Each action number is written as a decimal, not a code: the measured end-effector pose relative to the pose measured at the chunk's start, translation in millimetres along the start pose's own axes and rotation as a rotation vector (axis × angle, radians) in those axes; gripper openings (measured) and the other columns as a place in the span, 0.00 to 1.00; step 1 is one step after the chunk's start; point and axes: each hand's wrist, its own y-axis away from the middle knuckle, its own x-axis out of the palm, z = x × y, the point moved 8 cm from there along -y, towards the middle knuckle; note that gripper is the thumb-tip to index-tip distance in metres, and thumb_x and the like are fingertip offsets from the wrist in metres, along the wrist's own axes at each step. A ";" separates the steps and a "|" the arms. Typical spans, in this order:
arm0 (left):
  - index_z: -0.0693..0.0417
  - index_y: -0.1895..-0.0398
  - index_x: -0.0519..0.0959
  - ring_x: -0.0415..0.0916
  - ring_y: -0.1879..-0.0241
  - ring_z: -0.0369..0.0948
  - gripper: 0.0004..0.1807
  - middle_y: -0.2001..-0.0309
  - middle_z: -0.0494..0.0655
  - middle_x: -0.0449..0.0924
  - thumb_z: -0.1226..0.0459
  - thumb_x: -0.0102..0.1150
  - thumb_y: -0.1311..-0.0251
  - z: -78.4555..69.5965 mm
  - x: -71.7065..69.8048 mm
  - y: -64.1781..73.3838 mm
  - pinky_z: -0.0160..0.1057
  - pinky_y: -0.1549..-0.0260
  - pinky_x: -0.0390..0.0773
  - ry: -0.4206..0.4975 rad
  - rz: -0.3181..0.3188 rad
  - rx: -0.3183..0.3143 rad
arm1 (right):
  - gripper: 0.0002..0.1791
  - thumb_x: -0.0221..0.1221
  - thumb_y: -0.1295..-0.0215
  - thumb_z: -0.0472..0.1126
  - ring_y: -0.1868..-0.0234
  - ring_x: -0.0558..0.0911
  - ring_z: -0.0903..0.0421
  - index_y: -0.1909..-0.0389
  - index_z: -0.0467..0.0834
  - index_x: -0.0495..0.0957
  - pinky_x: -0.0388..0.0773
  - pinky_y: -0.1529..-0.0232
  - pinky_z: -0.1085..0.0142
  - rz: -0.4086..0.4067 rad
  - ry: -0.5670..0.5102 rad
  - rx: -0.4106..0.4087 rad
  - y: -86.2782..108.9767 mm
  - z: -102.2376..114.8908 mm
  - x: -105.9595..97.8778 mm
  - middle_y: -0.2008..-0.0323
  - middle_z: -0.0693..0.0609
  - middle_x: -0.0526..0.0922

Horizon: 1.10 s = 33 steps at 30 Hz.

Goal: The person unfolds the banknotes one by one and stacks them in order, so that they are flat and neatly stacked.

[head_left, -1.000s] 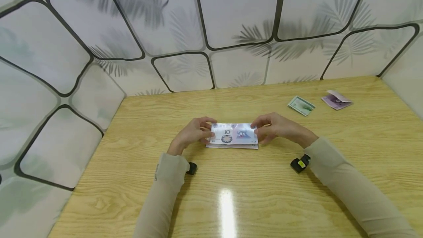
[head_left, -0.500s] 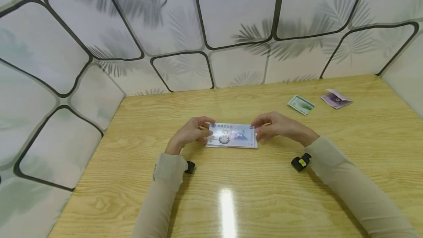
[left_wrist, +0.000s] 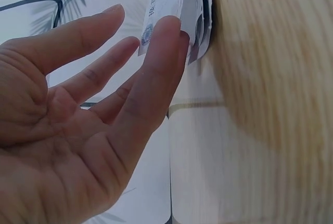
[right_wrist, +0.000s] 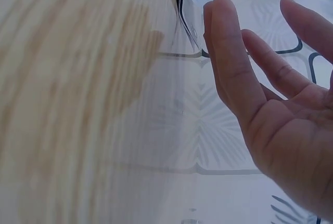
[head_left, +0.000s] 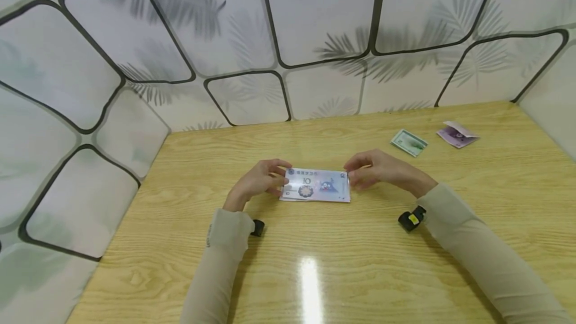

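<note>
A small stack of play banknotes (head_left: 317, 185) lies on the table, its pale blue-purple top note printed with 10 and a blue cartoon figure. At its left end, my left hand (head_left: 257, 183) touches the edge with loosely bent fingers. In the left wrist view the thumb stands apart from the banknotes (left_wrist: 165, 5), whose layers are slightly fanned at the edge. My right hand (head_left: 382, 173) is at the stack's right end, its fingertips at or very near the edge. The right wrist view shows its fingers (right_wrist: 234, 57) extended and the thumb apart.
Toward the back right of the wooden table (head_left: 288, 264) lie a folded green banknote (head_left: 409, 143) and a folded purple banknote (head_left: 457, 135), which is partly raised. A patterned wall (head_left: 324, 89) borders the table's back and left.
The top banknote, earlier raised and tilted, has come down flat and lined up with those beneath. My right hand has drawn slightly right, away from the stack; the left hand has barely moved.
</note>
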 end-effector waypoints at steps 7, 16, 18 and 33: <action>0.62 0.40 0.66 0.72 0.54 0.55 0.23 0.44 0.64 0.65 0.70 0.52 0.39 -10.6 3.1 7.3 0.50 0.60 0.78 -0.010 0.040 0.018 | 0.24 0.58 0.39 0.41 0.57 0.78 0.47 0.46 0.31 0.68 0.79 0.58 0.57 -0.008 0.015 0.010 0.1 0.5 -2.1 0.51 0.38 0.74; 0.63 0.42 0.68 0.73 0.54 0.50 0.21 0.46 0.60 0.69 0.70 0.53 0.39 -3.1 -3.2 3.2 0.44 0.60 0.79 -0.041 0.001 0.011 | 0.25 0.58 0.39 0.43 0.52 0.76 0.47 0.46 0.31 0.68 0.75 0.51 0.57 -0.022 0.041 -0.035 2.1 4.3 -7.1 0.49 0.38 0.73; 0.64 0.42 0.69 0.73 0.54 0.49 0.21 0.47 0.60 0.70 0.70 0.53 0.39 -3.2 -3.9 3.4 0.43 0.60 0.79 -0.043 -0.007 0.006 | 0.25 0.58 0.39 0.44 0.52 0.76 0.48 0.46 0.31 0.68 0.74 0.50 0.57 -0.025 0.046 -0.035 2.7 4.7 -8.3 0.49 0.38 0.73; 0.61 0.42 0.69 0.73 0.53 0.50 0.20 0.46 0.58 0.70 0.68 0.52 0.37 -21.2 -6.4 -3.7 0.43 0.59 0.79 -0.083 -0.049 0.060 | 0.29 0.57 0.37 0.41 0.50 0.75 0.41 0.43 0.27 0.62 0.75 0.51 0.56 -0.127 -0.021 -0.040 23.8 3.4 -48.3 0.45 0.33 0.67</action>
